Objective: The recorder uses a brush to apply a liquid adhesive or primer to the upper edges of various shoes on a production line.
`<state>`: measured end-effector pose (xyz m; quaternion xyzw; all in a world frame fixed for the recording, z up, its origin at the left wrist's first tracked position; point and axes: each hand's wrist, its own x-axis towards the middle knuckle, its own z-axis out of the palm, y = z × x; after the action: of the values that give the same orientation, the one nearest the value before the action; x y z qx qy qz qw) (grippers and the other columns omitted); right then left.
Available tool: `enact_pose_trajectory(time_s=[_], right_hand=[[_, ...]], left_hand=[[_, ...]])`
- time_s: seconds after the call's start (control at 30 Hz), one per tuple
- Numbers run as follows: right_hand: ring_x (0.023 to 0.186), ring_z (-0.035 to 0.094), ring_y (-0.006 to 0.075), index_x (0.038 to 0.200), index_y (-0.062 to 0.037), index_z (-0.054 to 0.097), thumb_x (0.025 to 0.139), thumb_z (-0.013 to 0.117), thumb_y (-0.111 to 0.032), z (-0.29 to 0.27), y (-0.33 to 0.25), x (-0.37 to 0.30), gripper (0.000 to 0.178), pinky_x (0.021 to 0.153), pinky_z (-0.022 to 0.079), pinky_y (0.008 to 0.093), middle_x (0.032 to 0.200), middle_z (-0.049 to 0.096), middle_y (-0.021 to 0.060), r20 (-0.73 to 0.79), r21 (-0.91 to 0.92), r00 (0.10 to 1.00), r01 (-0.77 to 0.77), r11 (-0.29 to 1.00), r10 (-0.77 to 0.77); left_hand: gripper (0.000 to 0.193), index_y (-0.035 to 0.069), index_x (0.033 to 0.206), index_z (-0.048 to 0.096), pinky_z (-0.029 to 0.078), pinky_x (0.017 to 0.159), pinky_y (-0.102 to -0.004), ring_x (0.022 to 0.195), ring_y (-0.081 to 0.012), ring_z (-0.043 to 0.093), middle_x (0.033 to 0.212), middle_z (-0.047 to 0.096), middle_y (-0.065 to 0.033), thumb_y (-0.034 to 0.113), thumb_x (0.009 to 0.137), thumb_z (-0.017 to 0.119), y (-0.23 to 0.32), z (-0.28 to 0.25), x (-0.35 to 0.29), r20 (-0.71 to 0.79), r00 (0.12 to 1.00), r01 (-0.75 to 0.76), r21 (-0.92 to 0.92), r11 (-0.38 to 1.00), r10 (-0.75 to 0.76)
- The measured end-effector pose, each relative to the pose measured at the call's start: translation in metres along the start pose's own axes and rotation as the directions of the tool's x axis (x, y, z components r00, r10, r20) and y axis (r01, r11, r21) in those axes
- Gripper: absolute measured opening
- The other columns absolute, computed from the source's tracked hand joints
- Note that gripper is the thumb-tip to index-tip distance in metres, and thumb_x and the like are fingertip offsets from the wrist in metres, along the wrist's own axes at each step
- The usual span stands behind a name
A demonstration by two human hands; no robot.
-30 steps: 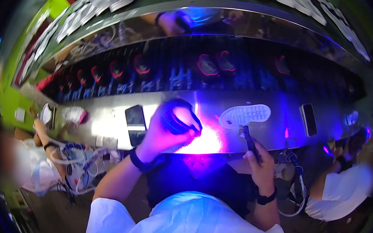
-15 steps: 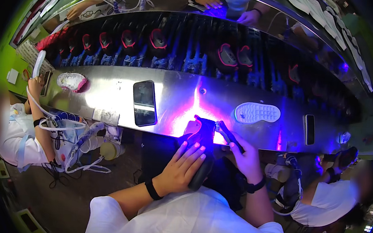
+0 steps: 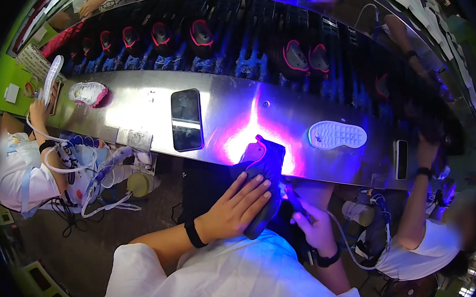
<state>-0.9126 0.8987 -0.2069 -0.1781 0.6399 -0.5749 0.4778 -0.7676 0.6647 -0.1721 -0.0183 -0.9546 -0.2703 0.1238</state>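
Observation:
My left hand point(image 3: 237, 208) lies over a dark shoe upper point(image 3: 264, 199) with a red-pink edge, fingers across its side, holding it at the table's near edge. The upper's toe points toward me, and its collar end is in the violet glow. In my right hand point(image 3: 316, 226), just right of the upper, is a slim dark-handled tool point(image 3: 295, 197). Its tip is close to the upper's right side; glare and shadow hide whether they touch. A pale sole point(image 3: 338, 136) rests on the metal table point(image 3: 140, 100) to the right.
A phone point(image 3: 186, 119) and a white-and-pink shoe piece point(image 3: 89, 94) lie to the left, another phone point(image 3: 400, 160) to the right. Beyond, a dark rack point(image 3: 241, 41) carries several shoe uppers. Co-workers sit on both sides, with white hoses point(image 3: 97, 204) beside the left one.
My right hand and tool have dropped from the upper's collar end to lower along its right side. My left hand stays on the upper. The right co-worker's arm now reaches toward the rack.

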Motion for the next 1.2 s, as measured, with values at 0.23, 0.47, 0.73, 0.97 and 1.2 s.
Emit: enact_pose_trajectory(time_s=[0.23,0.47,0.73,0.97,1.2], right_hand=[[0.079,0.062,0.0081,0.142,-0.0004,0.058,0.1,0.065,-0.011,-0.017,-0.015,0.015,0.043,0.076,0.052,0.0258,0.092,0.066,0.001,-0.025,-0.123,1.0,-0.017,0.992,0.015],[0.076,0.061,0.0076,0.138,-0.0008,0.061,0.097,0.068,-0.008,-0.03,-0.029,-0.018,0.042,0.071,0.052,0.0253,0.087,0.067,0.0005,-0.017,-0.116,1.0,0.019,0.993,-0.021],[0.078,0.059,0.0087,0.139,-0.0026,0.061,0.098,0.065,-0.009,-0.028,-0.022,-0.033,0.042,0.072,0.048,0.0246,0.087,0.065,0.0004,-0.089,-0.028,0.995,0.031,0.999,-0.034],[0.062,0.048,0.0051,0.146,-0.0033,0.054,0.1,0.063,-0.014,-0.029,-0.004,-0.053,0.048,0.057,0.039,0.0206,0.082,0.065,0.0033,-0.093,0.153,0.995,0.043,0.987,-0.029],[0.059,0.045,0.0055,0.147,0.0008,0.05,0.102,0.062,-0.024,-0.026,0.001,-0.08,0.053,0.055,0.038,0.021,0.081,0.065,0.0043,-0.068,0.312,0.997,0.065,0.948,-0.046]], left_hand=[[0.056,-0.007,0.139,0.052,0.031,0.118,-0.0609,0.141,-0.0401,0.048,0.146,0.052,-0.0253,0.017,0.089,0.06,0.008,-0.003,0.009,0.09,0.995,-0.036,0.049,0.998,0.032],[0.056,-0.008,0.14,0.051,0.028,0.119,-0.0606,0.141,-0.0406,0.046,0.148,0.049,-0.0262,0.013,0.088,0.057,0.027,-0.001,0.027,0.104,0.994,0.007,0.071,0.997,-0.015],[0.087,-0.008,0.143,0.044,0.028,0.119,-0.0603,0.14,-0.042,0.047,0.146,0.049,-0.0272,0.034,0.077,0.082,0.046,0.006,0.048,0.121,0.992,0.018,0.179,0.984,-0.04],[0.088,-0.009,0.145,0.041,0.029,0.118,-0.0599,0.139,-0.0416,0.047,0.145,0.05,-0.0276,0.029,0.077,0.081,0.065,0.009,0.071,0.1,0.992,0.062,0.185,0.981,-0.081],[0.088,-0.01,0.144,0.042,0.031,0.116,-0.0603,0.135,-0.0421,0.051,0.142,0.051,-0.0289,0.028,0.075,0.079,0.073,0.018,0.091,0.085,0.989,0.093,0.243,0.965,-0.117]])
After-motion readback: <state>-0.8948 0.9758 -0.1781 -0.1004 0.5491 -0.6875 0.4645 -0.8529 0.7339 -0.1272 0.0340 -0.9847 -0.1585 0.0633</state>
